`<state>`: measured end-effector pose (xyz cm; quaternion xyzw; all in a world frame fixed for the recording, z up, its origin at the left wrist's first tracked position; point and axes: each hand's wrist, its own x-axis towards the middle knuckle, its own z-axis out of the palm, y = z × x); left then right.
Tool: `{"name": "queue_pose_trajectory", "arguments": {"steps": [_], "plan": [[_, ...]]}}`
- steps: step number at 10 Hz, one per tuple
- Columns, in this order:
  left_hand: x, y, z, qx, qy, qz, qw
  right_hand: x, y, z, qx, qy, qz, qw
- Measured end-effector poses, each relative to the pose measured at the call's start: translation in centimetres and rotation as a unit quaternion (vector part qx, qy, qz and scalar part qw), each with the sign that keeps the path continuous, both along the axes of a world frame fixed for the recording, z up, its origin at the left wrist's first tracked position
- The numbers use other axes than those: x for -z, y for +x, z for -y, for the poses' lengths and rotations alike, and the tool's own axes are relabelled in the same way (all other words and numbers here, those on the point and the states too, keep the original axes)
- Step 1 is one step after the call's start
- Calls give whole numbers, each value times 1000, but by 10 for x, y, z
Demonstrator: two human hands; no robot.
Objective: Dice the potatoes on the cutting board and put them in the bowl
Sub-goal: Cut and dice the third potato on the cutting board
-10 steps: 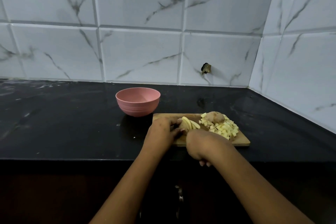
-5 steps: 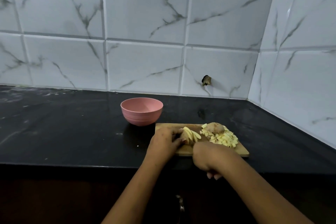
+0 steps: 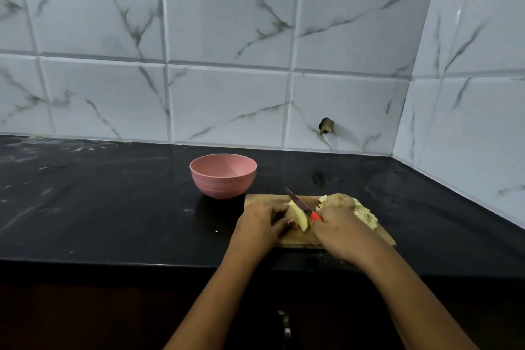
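A wooden cutting board [image 3: 257, 199] lies near the counter's front edge. My left hand [image 3: 262, 224] holds a stack of pale potato slices [image 3: 299, 216] on it. My right hand [image 3: 342, 231] grips a knife [image 3: 298, 202] by its red handle, and the blade points up and to the left over the slices. Behind my right hand sits an uncut brown potato [image 3: 339, 201], with a heap of diced potato [image 3: 368, 217] to its right. An empty pink bowl [image 3: 223, 176] stands just behind the board's left end.
The black stone counter [image 3: 99, 202] runs left and right, meeting white marble-look wall tiles [image 3: 227, 105] at the back and right. A cabinet handle [image 3: 285, 327] shows below the counter edge.
My right hand has moved up onto the board, and the knife blade now shows above the slices. The camera has tilted up a little.
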<state>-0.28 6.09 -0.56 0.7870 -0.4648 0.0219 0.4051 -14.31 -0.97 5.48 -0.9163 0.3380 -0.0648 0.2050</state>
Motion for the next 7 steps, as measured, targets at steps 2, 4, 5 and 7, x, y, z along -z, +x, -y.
{"name": "queue_pose_trajectory", "arguments": {"steps": [2, 4, 5, 7], "plan": [[-1, -2, 1, 12, 0, 16, 1000, 8, 6, -18, 4, -51, -53, 997], [1, 2, 4, 4, 10, 19, 1000, 4, 14, -26, 10, -61, -112, 992], [2, 4, 6, 3, 17, 11, 1000, 0, 19, -27, 3, -75, -136, 988], [6, 9, 9, 12, 24, 3, 1000, 0, 40, -11, -24, -50, -162, 985]]}}
